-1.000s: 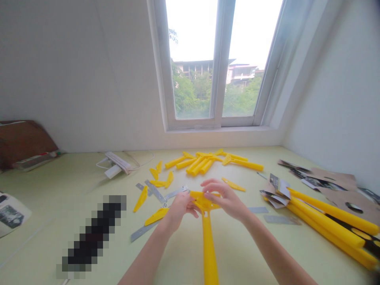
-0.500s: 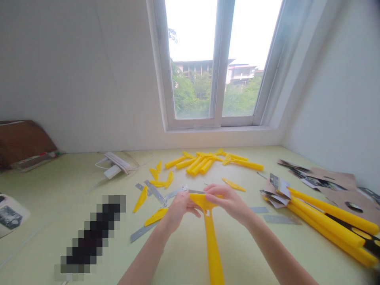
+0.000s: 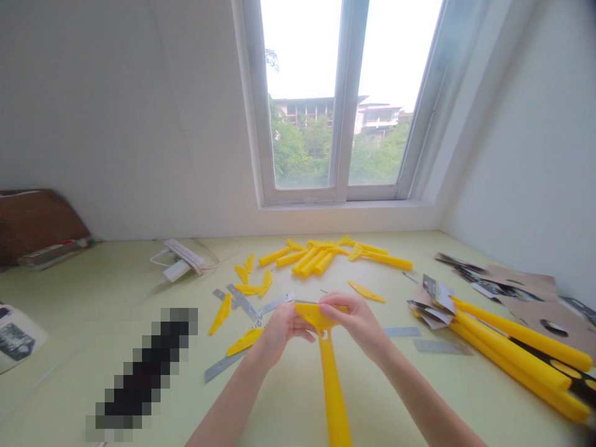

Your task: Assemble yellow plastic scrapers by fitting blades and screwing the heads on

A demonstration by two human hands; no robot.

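Observation:
A yellow plastic scraper [image 3: 334, 385] lies between my two hands, its wide head away from me and its long handle pointing toward me. My left hand [image 3: 284, 326] is closed round the left end of the head, with fingers under it. Thumb and fingers of my right hand [image 3: 349, 313] pinch the head's right part. Just left of my left hand are a loose yellow head piece [image 3: 245, 341] and a flat metal blade [image 3: 226, 365]. More metal blades [image 3: 243, 301] and small screws [image 3: 257, 321] lie beyond it. A blade [image 3: 401, 331] rests right of my right hand.
Several yellow scraper handles [image 3: 310, 259] are piled near the window. More yellow head pieces [image 3: 220, 315] lie at left, one [image 3: 366, 291] at centre right. Packaged yellow scrapers [image 3: 516, 347] and cardboard cards [image 3: 521, 279] occupy the right. A power strip [image 3: 185, 256] sits back left.
Both hands keep hold of the scraper head. My right hand has shifted very slightly to the left along it; the things on the table lie as before.

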